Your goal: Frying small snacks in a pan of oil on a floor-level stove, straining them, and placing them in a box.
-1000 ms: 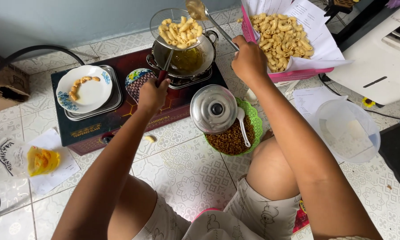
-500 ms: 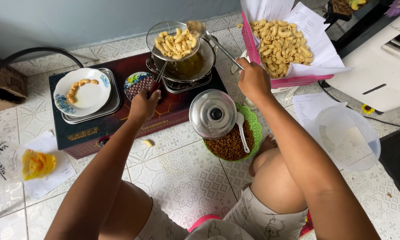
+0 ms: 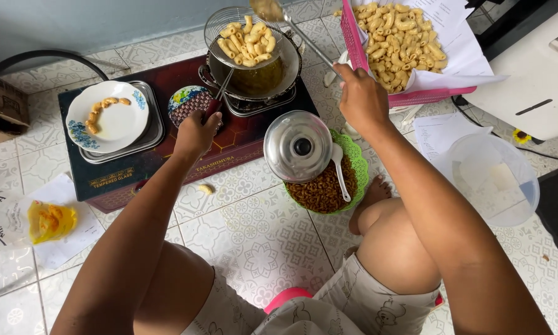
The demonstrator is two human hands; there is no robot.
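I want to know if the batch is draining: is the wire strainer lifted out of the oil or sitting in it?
Lifted out. The wire strainer, held by the left hand, sits above the oil in the pot, its fried pieces dry-looking.

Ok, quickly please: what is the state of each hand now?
Left hand: closed, holding round wire strainer handle.
Right hand: closed, holding long metal ladle.
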